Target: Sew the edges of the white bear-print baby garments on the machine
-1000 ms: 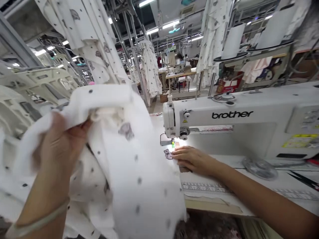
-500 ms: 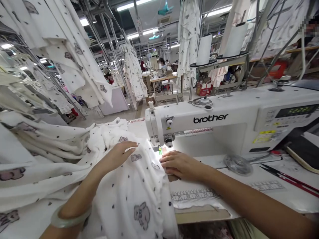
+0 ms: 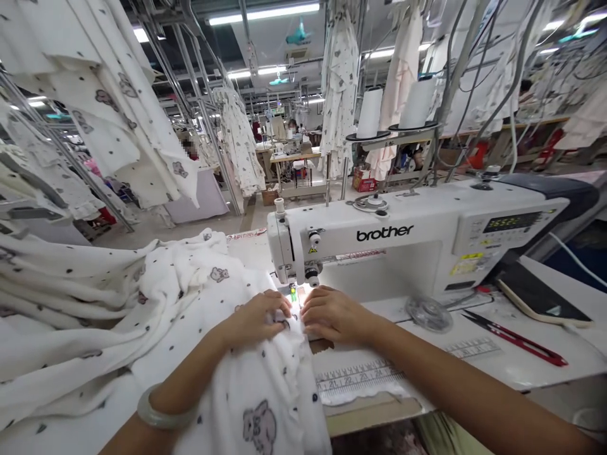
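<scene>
White fabric [image 3: 190, 341] with grey dots and pinkish bear prints lies in loose folds over the left side of the sewing table. Its right edge runs up to the lit presser foot [image 3: 293, 292] of a white brother sewing machine [image 3: 427, 221]. Just left of the foot, my left hand [image 3: 253, 321] pinches the fabric between thumb and curled fingers. My right hand [image 3: 339, 317] is close on the other side, fingers together and bent over the fabric's edge; the fingertips are partly lost in the glare. A pale bangle [image 3: 161, 414] circles my left wrist.
Red-handled thread snips [image 3: 521, 340], a clear round bobbin case [image 3: 430, 314] and a dark phone-like slab [image 3: 545, 300] lie right of my forearm. A ruler strip [image 3: 351, 379] marks the table's front. Thread cones [image 3: 370, 114] stand behind; printed garments [image 3: 339, 95] hang around.
My left hand has come right and down from lying on the fabric to gripping it beside the presser foot. My right fingers have bent more. The view has turned slightly right.
</scene>
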`<state>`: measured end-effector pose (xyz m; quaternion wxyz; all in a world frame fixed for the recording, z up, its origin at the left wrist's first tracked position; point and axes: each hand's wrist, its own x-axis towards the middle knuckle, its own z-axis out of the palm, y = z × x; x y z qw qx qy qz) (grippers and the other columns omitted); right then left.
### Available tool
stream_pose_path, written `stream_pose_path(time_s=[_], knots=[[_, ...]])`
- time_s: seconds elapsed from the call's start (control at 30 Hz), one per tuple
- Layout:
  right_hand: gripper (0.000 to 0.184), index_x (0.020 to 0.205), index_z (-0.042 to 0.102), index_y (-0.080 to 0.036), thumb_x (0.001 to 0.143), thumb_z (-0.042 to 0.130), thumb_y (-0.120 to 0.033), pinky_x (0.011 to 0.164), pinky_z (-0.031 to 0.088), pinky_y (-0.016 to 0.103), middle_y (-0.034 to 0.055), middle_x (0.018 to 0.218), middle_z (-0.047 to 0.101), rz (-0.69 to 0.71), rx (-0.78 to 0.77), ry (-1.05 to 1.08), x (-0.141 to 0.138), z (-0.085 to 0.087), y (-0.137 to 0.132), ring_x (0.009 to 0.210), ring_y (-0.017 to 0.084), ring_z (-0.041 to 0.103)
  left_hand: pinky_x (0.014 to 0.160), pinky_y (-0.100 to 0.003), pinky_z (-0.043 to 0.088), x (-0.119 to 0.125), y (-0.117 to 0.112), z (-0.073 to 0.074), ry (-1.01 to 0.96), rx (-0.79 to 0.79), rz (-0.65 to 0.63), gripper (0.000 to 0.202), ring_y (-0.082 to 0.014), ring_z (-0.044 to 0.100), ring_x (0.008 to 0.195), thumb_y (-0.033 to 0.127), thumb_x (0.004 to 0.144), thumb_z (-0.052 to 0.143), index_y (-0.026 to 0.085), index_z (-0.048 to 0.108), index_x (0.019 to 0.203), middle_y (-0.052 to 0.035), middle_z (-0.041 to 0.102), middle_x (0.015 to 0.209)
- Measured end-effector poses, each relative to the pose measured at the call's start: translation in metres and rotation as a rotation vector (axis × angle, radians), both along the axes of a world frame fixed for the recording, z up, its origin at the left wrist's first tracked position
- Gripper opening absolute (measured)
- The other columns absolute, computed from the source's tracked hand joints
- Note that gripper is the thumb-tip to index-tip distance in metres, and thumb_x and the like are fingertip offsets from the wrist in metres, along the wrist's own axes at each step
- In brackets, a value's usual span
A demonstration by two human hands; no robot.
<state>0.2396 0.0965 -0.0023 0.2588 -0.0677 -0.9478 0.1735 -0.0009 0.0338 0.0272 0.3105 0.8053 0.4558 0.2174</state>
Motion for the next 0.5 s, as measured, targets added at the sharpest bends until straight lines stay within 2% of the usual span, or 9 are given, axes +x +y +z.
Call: stream_pose_path(time_s=[0.13, 0.23, 0.3, 0.37, 0.4, 0.43, 0.5], knots=[[0.026, 0.093, 0.068, -0.018, 0.095, 0.057, -0.041, 0.089, 0.045, 0.039, 0.0063, 0.089, 0.071, -0.089, -0.079, 0.037, -0.002, 0.017, -0.017, 0.091, 0.023, 0.062, 0.093, -0.038, 0.049, -0.007, -0.004, -0.002, -0.098, 0.037, 0.12, 0.017, -0.0219, 0.061, 0.103, 0.025, 0.089, 0.05, 0.021, 0.064, 0.098, -0.0066, 0.067, 0.106], [0.026, 0.104, 0.062, -0.022, 0.091, 0.062, -0.045, 0.076, 0.048, 0.032, 0.0047, 0.1, 0.068, -0.242, -0.331, -0.013, -0.01, 0.035, -0.054, 0.09, 0.021, 0.063, 0.088, -0.034, 0.05, -0.015, -0.008, 0.005, -0.169, 0.064, 0.17, 0.024, -0.0215, 0.06, 0.104, 0.037, 0.095, 0.044, 0.02, 0.059, 0.101, -0.0068, 0.066, 0.109], [0.042, 0.112, 0.053, -0.024, 0.082, 0.071, -0.047, 0.067, 0.049, 0.028, 0.0042, 0.106, 0.066, -0.317, -0.563, -0.014, -0.021, 0.037, -0.085, 0.087, 0.02, 0.063, 0.076, -0.029, 0.05, -0.019, -0.011, 0.011, -0.194, 0.083, 0.212, 0.026, -0.018, 0.061, 0.088, 0.042, 0.096, 0.042, 0.02, 0.055, 0.096, -0.0042, 0.065, 0.096], [0.064, 0.12, 0.045, -0.026, 0.07, 0.08, -0.043, 0.069, 0.051, 0.03, 0.0039, 0.104, 0.065, -0.349, -0.696, -0.027, -0.036, 0.029, -0.11, 0.084, 0.022, 0.063, 0.064, -0.024, 0.046, -0.024, -0.015, 0.018, -0.2, 0.114, 0.27, 0.027, -0.0142, 0.056, 0.071, 0.044, 0.096, 0.043, 0.02, 0.052, 0.088, 0.0001, 0.06, 0.079], [0.069, 0.125, 0.043, -0.026, 0.069, 0.08, -0.038, 0.073, 0.051, 0.032, 0.005, 0.104, 0.065, -0.344, -0.675, -0.025, -0.043, 0.023, -0.12, 0.086, 0.024, 0.063, 0.061, -0.023, 0.043, -0.028, -0.017, 0.025, -0.197, 0.135, 0.299, 0.027, -0.0133, 0.053, 0.067, 0.044, 0.096, 0.045, 0.02, 0.052, 0.085, 0.0015, 0.057, 0.075], [0.063, 0.13, 0.042, -0.027, 0.075, 0.072, -0.03, 0.08, 0.051, 0.035, 0.0067, 0.109, 0.064, -0.319, -0.615, 0.005, -0.05, 0.018, -0.128, 0.093, 0.025, 0.062, 0.06, -0.023, 0.041, -0.032, -0.019, 0.033, -0.196, 0.155, 0.325, 0.028, -0.013, 0.051, 0.066, 0.044, 0.094, 0.047, 0.02, 0.052, 0.082, 0.0021, 0.055, 0.072], [0.045, 0.126, 0.052, -0.028, 0.082, 0.057, -0.021, 0.085, 0.049, 0.035, 0.0065, 0.11, 0.064, -0.209, -0.554, 0.13, -0.059, 0.016, -0.136, 0.096, 0.024, 0.06, 0.06, -0.023, 0.038, -0.04, -0.026, 0.057, -0.166, 0.226, 0.389, 0.028, -0.0132, 0.049, 0.067, 0.044, 0.092, 0.052, 0.019, 0.055, 0.079, 0.0022, 0.055, 0.072]])
